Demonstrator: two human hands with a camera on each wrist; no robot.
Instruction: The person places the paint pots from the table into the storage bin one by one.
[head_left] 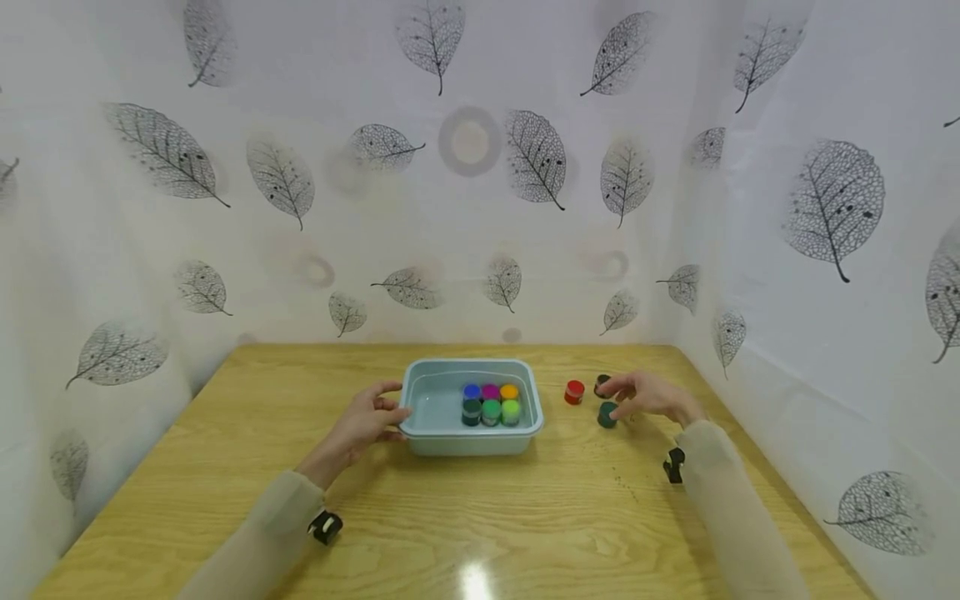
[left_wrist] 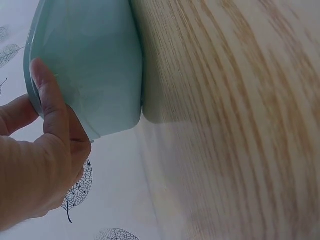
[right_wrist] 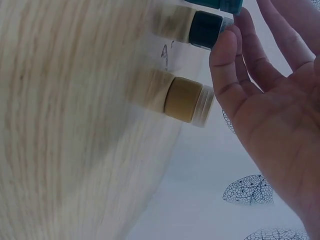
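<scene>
My left hand (head_left: 365, 423) grips the left end of a pale blue-green plastic basin (head_left: 468, 445), thumb and fingers on its rim. Inside stand several small paint jars: blue (head_left: 472, 392), purple, orange, dark green, green and light green. To the right, my right hand (head_left: 651, 395) is over a dark green paint jar (head_left: 607, 415) and a black paint jar (head_left: 602, 385), its fingers apart. In the right wrist view, thumb and fingertips are close to the lid of a dark jar (right_wrist: 204, 30); contact is unclear. A brownish-yellow jar (right_wrist: 184, 99) stands beside it.
A red paint jar (head_left: 574, 392) stands between the basin and my right hand. The wooden table (head_left: 480, 508) carries small dark marks near the right hand. A leaf-patterned white curtain (head_left: 465, 217) closes off the back and sides.
</scene>
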